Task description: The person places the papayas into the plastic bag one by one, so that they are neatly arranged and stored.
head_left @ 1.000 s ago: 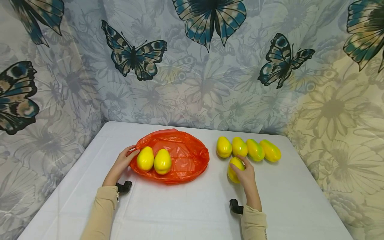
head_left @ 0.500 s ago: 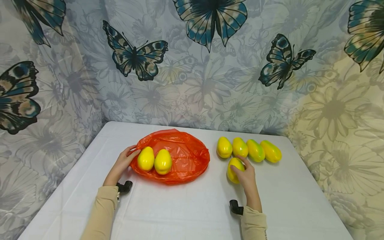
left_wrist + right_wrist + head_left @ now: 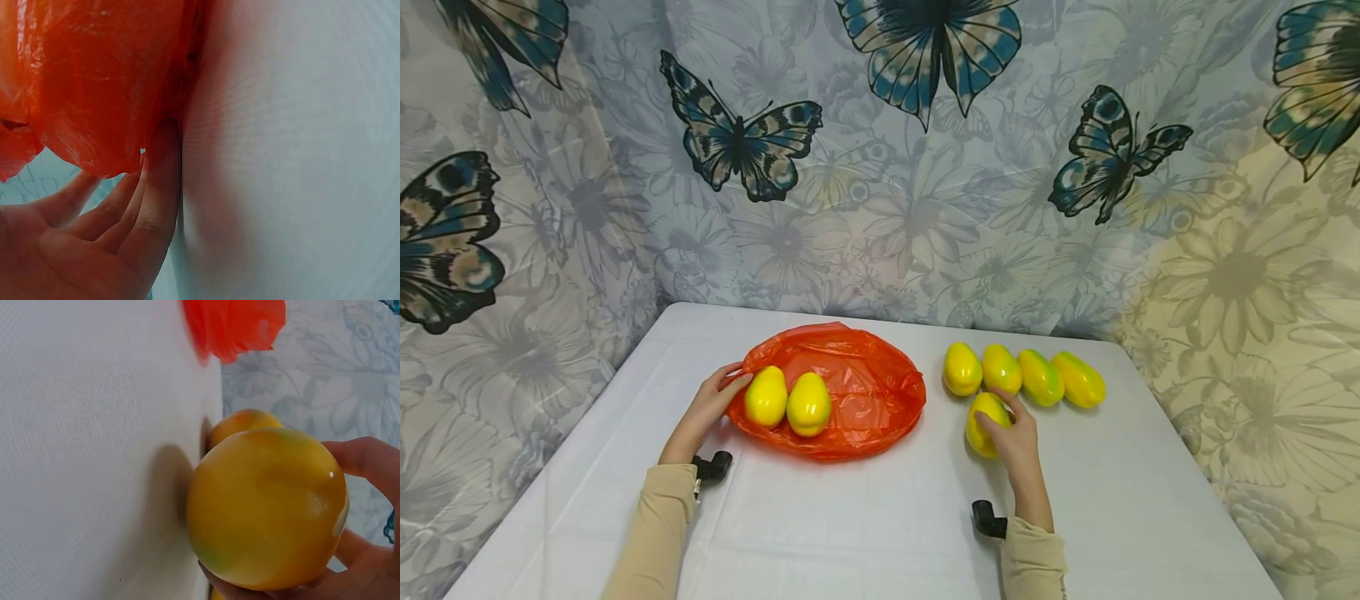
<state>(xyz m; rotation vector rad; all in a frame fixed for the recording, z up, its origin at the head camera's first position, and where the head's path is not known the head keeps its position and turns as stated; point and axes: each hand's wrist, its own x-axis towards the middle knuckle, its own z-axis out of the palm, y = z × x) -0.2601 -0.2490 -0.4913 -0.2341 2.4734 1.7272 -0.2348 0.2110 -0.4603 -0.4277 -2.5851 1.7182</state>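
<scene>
A yellow mango [image 3: 265,509] is held by my right hand [image 3: 1017,429], thumb on one side and fingers round the other, close over the white table. Behind it, a row of several yellow-green mangoes [image 3: 1041,377] lies near the right back. My left hand [image 3: 706,408] is at the left side of a red plastic bag [image 3: 868,383], its fingers extended against the outside. In the left wrist view, the fingertips are partly hidden by the red plastic. Two yellow mangoes [image 3: 808,405] sit side by side in the left part of the opened bag.
The table [image 3: 850,533] has a white cover, and its back edge meets a butterfly-printed cloth backdrop [image 3: 880,208]. Black wrist cameras [image 3: 988,518] stick out from both wrists, low over the table.
My right hand shifts very slightly left with the mango. The left hand, the bag and the other mangoes stay in place, while the view itself drifts a little.
</scene>
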